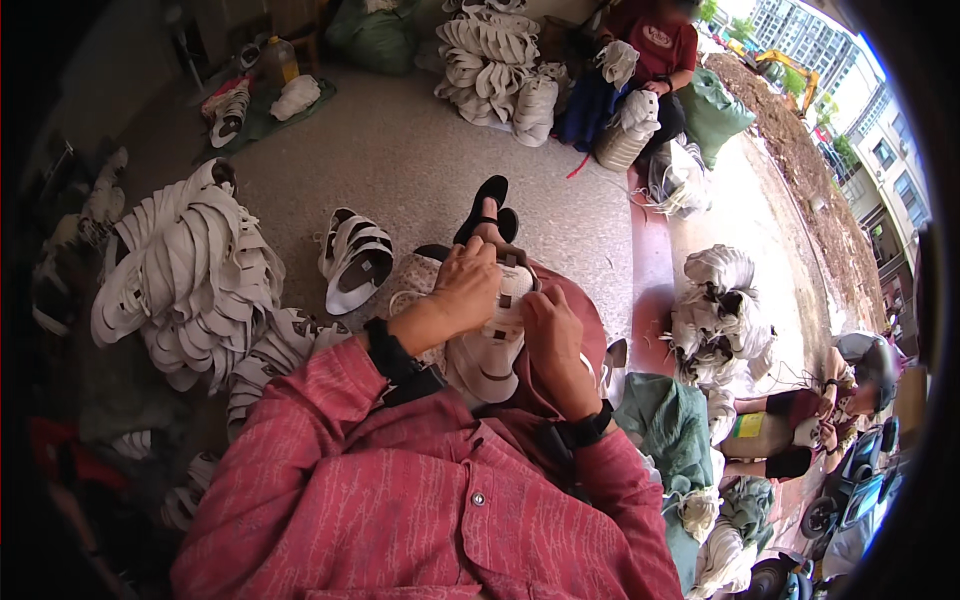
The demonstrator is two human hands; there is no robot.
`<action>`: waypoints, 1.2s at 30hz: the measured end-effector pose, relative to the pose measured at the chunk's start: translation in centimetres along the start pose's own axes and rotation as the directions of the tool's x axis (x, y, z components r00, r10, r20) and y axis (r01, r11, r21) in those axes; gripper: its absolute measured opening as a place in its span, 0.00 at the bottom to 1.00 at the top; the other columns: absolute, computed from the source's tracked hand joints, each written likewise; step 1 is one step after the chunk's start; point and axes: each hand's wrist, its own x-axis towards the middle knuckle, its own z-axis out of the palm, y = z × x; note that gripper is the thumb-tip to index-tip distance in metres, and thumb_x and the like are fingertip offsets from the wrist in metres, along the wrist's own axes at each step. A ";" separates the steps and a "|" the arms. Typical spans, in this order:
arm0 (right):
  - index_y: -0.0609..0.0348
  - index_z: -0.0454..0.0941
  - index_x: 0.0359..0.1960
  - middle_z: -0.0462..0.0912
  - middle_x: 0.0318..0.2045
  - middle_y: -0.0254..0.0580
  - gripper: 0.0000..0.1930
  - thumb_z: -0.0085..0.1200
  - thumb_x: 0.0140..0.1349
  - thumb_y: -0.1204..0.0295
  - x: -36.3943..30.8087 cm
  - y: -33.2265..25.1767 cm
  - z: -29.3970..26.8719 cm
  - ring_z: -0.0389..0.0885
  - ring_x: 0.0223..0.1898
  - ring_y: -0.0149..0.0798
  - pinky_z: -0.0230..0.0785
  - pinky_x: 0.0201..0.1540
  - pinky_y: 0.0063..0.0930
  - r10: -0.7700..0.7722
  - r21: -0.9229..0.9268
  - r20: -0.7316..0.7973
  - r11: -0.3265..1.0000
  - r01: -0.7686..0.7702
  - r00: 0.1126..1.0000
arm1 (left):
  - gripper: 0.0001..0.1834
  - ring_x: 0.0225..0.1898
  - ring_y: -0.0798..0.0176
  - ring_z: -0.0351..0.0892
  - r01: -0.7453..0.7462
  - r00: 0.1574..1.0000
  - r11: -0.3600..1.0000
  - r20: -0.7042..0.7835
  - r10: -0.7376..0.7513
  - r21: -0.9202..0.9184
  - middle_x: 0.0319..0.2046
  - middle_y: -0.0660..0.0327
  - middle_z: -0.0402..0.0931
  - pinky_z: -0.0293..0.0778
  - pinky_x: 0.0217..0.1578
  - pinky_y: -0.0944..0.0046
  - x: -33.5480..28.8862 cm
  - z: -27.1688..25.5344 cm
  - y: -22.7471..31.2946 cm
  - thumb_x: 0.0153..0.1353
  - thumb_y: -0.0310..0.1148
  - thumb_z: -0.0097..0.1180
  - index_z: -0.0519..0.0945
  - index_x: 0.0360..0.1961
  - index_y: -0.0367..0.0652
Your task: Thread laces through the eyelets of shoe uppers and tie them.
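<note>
A white shoe upper [485,362] with small dark patches lies across my lap, its rounded toe toward my body. My left hand [466,290] is closed at the upper's left side, its fingers curled and pinching near the opening. On the other side my right hand [555,330] is closed too, fingertips pinched at the upper's right edge. Any lace or small part between the fingertips is too small to make out. A single white upper with dark gaps [355,265] rests on the floor left of my knees.
Left of me rises a large pile of nested white uppers [190,270]. Green sacks [665,425] and another upper bundle [722,310] stand at the right. One person [650,60] sits at the far side handling uppers; another [825,415] sits at the right, near parked scooters [850,480].
</note>
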 end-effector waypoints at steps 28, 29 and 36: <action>0.65 0.79 0.35 0.70 0.31 0.35 0.07 0.57 0.61 0.72 -0.8 1.3 1.5 0.75 0.25 0.27 0.69 0.23 0.21 0.297 0.677 0.247 0.628 -0.383 0.923 | 0.04 0.43 0.51 0.69 -0.088 0.993 0.933 -0.108 0.053 -0.349 0.37 0.58 0.72 0.68 0.47 0.56 -1.1 -0.1 -1.0 0.48 0.27 0.57 0.75 0.26 0.41; 0.65 0.79 0.36 0.70 0.30 0.36 0.07 0.58 0.61 0.73 -0.7 0.8 1.3 0.75 0.25 0.29 0.69 0.25 0.22 0.303 0.646 0.228 0.664 -0.377 0.925 | 0.04 0.43 0.50 0.69 -0.100 0.994 0.955 -0.079 0.081 -0.279 0.36 0.57 0.72 0.69 0.47 0.57 -1.0 -0.1 -1.0 0.47 0.26 0.57 0.74 0.25 0.41; 0.65 0.80 0.37 0.73 0.31 0.44 0.08 0.57 0.58 0.75 -0.9 1.0 2.0 0.75 0.29 0.39 0.69 0.33 0.29 0.220 0.475 0.060 0.851 -0.222 0.974 | 0.03 0.45 0.53 0.68 -0.051 0.999 0.949 -0.012 0.050 -0.310 0.36 0.59 0.72 0.66 0.50 0.57 -0.6 1.0 -1.3 0.48 0.28 0.56 0.76 0.25 0.42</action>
